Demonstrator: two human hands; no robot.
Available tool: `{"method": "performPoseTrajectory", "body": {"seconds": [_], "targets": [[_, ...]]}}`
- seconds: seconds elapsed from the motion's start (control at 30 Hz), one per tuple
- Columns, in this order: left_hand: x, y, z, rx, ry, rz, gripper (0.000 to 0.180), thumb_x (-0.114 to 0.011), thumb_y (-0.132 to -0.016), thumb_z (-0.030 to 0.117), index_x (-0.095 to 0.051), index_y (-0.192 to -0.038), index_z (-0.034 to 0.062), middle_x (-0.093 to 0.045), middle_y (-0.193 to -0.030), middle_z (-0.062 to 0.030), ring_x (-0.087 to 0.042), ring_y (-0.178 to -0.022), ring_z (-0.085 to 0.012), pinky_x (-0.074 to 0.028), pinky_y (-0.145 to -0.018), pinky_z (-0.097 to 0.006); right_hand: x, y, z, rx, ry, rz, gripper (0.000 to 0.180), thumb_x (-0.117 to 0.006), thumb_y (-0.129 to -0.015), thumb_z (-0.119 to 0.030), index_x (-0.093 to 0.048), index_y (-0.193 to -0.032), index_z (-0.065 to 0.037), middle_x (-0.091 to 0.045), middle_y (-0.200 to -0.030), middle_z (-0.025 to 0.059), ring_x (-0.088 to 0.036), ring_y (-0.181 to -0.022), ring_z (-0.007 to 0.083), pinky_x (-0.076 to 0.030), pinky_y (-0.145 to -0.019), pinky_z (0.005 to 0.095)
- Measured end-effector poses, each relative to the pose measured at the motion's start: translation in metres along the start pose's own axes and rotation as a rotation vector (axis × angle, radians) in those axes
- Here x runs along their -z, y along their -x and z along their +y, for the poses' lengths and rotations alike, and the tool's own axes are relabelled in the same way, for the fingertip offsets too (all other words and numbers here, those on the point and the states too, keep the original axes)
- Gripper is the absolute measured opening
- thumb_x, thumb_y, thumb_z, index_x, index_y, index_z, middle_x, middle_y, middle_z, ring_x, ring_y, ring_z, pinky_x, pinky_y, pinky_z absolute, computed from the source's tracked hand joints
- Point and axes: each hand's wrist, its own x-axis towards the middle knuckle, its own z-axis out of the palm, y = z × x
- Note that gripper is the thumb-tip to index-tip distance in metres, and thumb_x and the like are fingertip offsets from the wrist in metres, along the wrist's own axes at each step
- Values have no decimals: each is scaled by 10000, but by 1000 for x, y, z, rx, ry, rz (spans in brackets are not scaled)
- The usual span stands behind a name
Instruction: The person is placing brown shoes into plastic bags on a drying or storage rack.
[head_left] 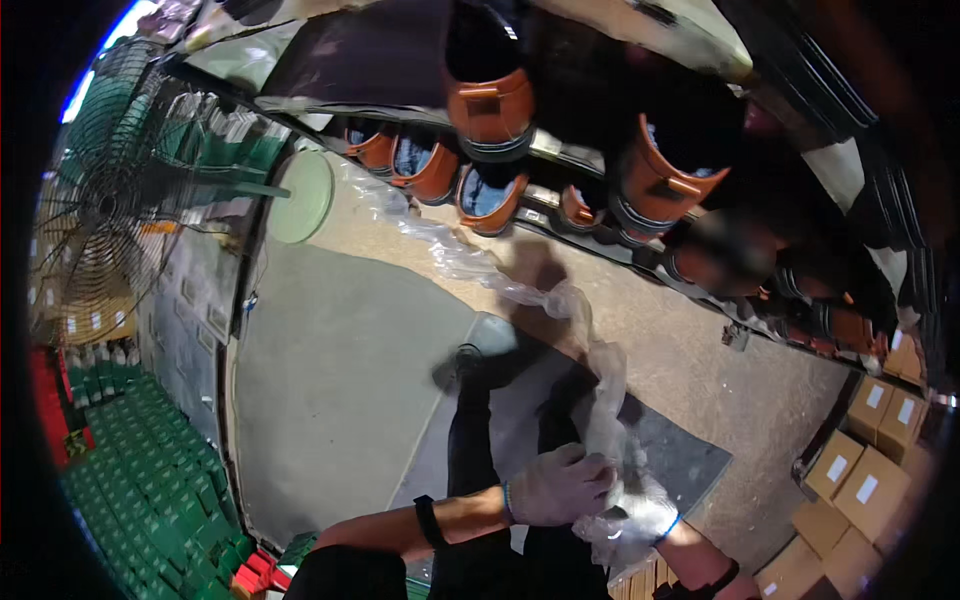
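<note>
A long, crumpled strip of clear plastic film [465, 262] trails over the floor from the upper left and rises to my hands at the lower middle. My left hand [560, 487], in a white knit glove, has its fingers curled against the upright part of the film. Close beside it, my right hand [648, 508], gloved the same way, is closed around the film, and a bunched end hangs below the palm. The folds hide some of the right fingertips.
Brown boots [492, 108] with dark soles sit along a rack ahead. At left stand a wire-caged fan [105, 205] and a pale green round stool [302, 197]. Stacked green boxes [150, 490] fill the lower left, cardboard boxes [870, 490] the lower right. Grey mats [330, 370] cover some floor.
</note>
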Motion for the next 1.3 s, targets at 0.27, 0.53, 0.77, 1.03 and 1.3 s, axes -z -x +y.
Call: {"method": "performPoseTrajectory", "body": {"seconds": [0.27, 0.53, 0.77, 1.03, 1.3], "targets": [[9, 15, 3, 125, -26, -229, 163, -683, -839, 269, -707, -962, 166, -638, -927, 25, -610, -989, -200, -513, -738, -360, -21, 12, -86, -233, -464, 125, 725, -850, -930, -110, -485, -1541, 29, -711, -1329, 147, -691, -1192, 237, -588, -1029, 389], [16, -71, -28, 97, 289, -571, 640, -854, -847, 312, -595, -1355, 20, -670, -1314, -258, -618, -1328, -396, -523, -1079, -511, 20, -4, -195, -251, 1024, -7, 138, -709, -885, -62, -785, -1000, -54, -774, -965, 178, -764, -882, 383, -611, -768, 452], [-16, -67, -62, 467, 462, -390, 401, -718, -990, 385, -651, -1106, 6, -736, -893, -205, -753, -877, -403, -577, -819, -522, 41, -27, -190, 28, 1239, 259, 264, -668, -831, 45, -786, -1043, -57, -787, -963, 167, -780, -890, 352, -616, -753, 417], [17, -26, -117, 443, 310, -211, 199, -717, -946, 257, -701, -923, 60, -727, -798, -163, -762, -751, -349, -606, -663, -457, 47, -67, -218, 213, 900, 354, 190, -682, -845, 73, -793, -981, 0, -790, -923, 168, -767, -799, 277, -610, -742, 356], [33, -4, -255, 634, 447, 446, 238, -676, -948, 177, -692, -1147, 47, -727, -807, -179, -748, -775, -383, -593, -723, -509, 119, -31, -173, 399, 228, 1080, 212, -683, -992, -35, -758, -1176, 36, -758, -1085, 60, -681, -862, 118, -561, -802, 287]]}}
